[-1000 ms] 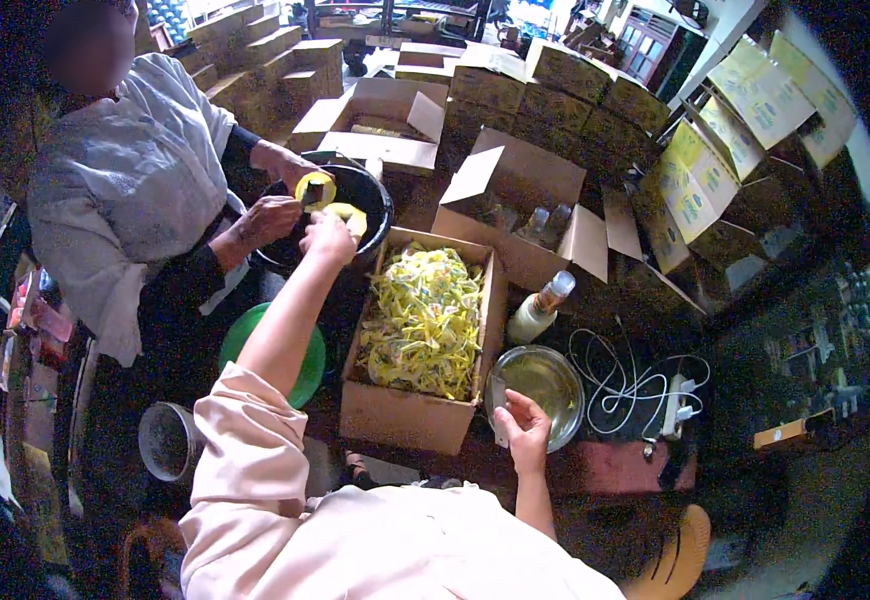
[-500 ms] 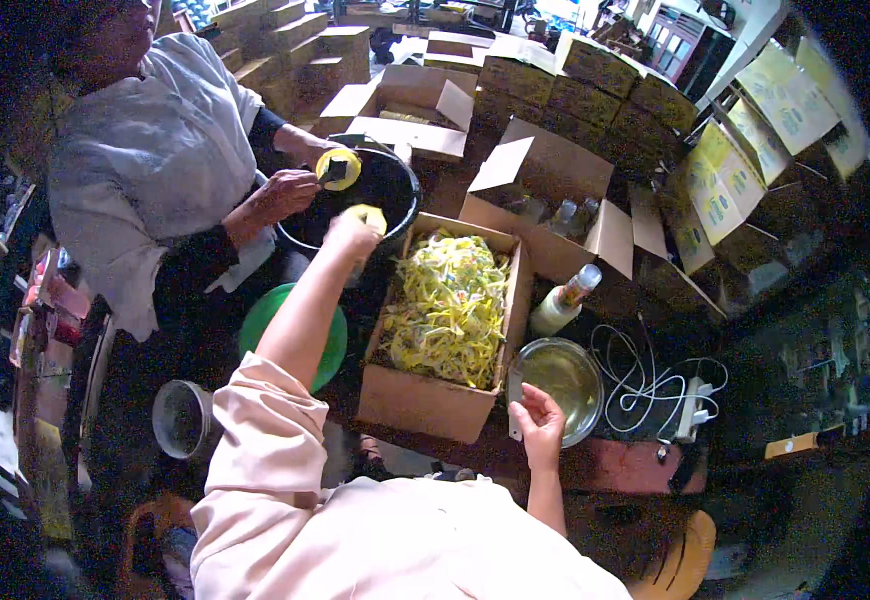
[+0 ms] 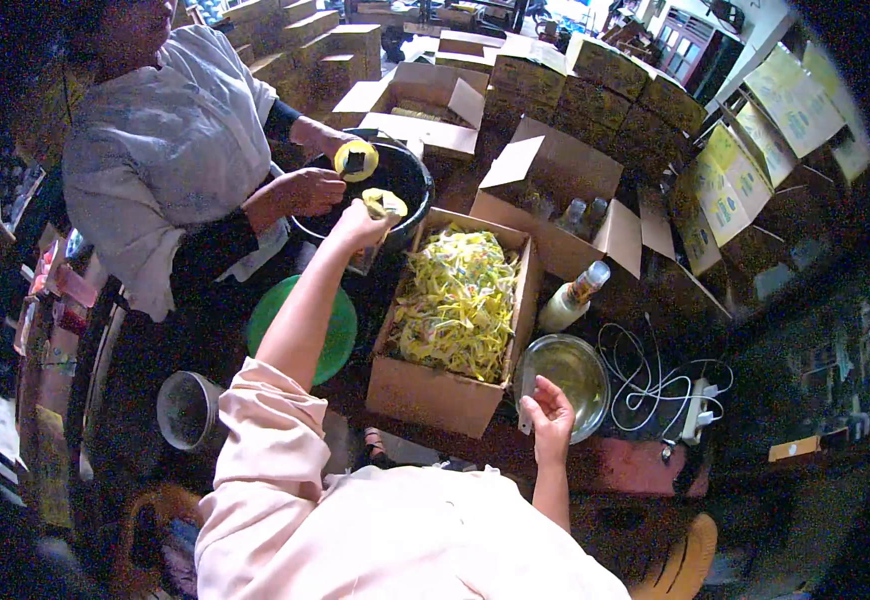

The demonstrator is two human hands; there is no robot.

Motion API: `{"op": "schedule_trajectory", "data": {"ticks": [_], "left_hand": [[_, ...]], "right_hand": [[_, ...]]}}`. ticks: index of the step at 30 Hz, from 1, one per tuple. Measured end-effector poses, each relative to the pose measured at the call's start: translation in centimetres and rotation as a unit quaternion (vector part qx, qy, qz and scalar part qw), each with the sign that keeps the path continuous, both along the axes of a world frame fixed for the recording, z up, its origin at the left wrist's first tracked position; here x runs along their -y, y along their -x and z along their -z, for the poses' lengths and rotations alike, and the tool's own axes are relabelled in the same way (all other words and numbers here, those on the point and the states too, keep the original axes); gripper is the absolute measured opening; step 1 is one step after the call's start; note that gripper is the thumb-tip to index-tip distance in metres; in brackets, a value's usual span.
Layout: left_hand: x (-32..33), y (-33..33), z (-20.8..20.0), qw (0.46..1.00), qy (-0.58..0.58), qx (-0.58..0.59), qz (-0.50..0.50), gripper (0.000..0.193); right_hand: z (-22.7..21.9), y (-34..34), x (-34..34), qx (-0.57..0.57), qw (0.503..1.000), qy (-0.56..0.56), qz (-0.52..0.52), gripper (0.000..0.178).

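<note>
Wearer's left hand [image 3: 361, 227] pinches a yellow piece [image 3: 383, 203], apparently over the near side of the black bucket [image 3: 427, 205], far L; right hand [image 3: 552, 413] pinches a flat pale strip [image 3: 527, 396], poss. a blade (can't tell), by the L edge of the glass bowl [image 3: 602, 405], near R. Main risk: a light, arm's-length grip, so the piece could slip into the bucket, esp. if bumped by the co-worker's hands [image 3: 307, 189] just beyond. Also, a careless R wrist could jolt the bowl; if that's liquid inside, spill might reach the power strip [image 3: 697, 410] on the tabletop [image 3: 645, 466].
</note>
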State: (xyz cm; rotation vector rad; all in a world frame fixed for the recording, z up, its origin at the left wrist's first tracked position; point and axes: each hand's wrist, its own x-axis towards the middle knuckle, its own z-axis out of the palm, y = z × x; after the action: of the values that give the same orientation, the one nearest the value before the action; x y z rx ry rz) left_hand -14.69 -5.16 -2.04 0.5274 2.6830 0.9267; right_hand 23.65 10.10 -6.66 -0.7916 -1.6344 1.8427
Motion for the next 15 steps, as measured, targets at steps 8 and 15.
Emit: {"op": "schedule_trajectory", "data": {"ticks": [8, 15], "left_hand": [[1.2, -0.8, -0.2, 0.950, -0.294, 0.101, 0.037, 0.065], [-0.9, -3.1, -1.4, 0.856, -0.463, 0.121, 0.196, 0.043]], "right_hand": [[1.1, 0.3, 0.0, -0.057, 0.992, 0.116, -0.002, 0.037], [0.3, 1.6, -0.3, -0.045, 0.994, 0.098, 0.003, 0.034]]}}
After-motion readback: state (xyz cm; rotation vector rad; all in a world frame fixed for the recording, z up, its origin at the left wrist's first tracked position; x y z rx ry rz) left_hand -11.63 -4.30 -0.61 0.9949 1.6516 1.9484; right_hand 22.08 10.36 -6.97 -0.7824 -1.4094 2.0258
